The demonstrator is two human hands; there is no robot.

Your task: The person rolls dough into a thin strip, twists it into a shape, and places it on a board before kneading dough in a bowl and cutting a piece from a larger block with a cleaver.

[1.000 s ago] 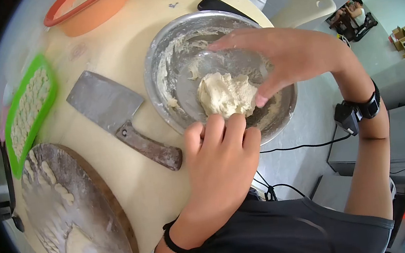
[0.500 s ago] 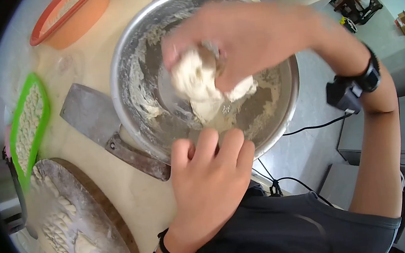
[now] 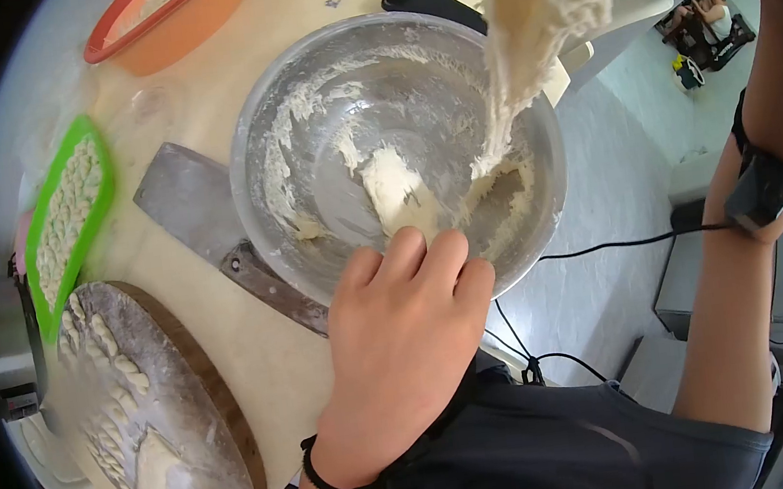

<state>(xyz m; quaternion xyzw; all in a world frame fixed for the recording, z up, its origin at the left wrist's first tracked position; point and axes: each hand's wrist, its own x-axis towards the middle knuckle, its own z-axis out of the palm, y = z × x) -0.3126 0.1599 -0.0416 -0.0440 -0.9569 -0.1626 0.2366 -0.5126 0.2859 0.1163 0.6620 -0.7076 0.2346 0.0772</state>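
Note:
My left hand (image 3: 407, 339) has its fingers curled over the near rim of a large metal mixing bowl (image 3: 249, 193). Flour and sticky dough smear the bowl's inner wall, and a pale lump of dough (image 3: 397, 191) lies on its bottom. From the top edge of the view a thick, stretched strand of wet dough (image 3: 558, 8) hangs down into the right side of the bowl. My right forearm (image 3: 778, 36), with a black strap and device at the wrist, rises at the right; the hand itself is beyond the top of the frame.
Left of the bowl lies a cleaver (image 3: 189, 205). A round floured board (image 3: 201, 440) bears small dough pieces, and a green tray (image 3: 107, 204) holds more. An orange tub (image 3: 193, 26) and a black phone (image 3: 432, 3) are farther back. A person (image 3: 716, 19) sits in the background.
My right hand has risen out of the bowl and past the top of the view, and the dough has stretched upward into a long strand. My left hand stays on the rim.

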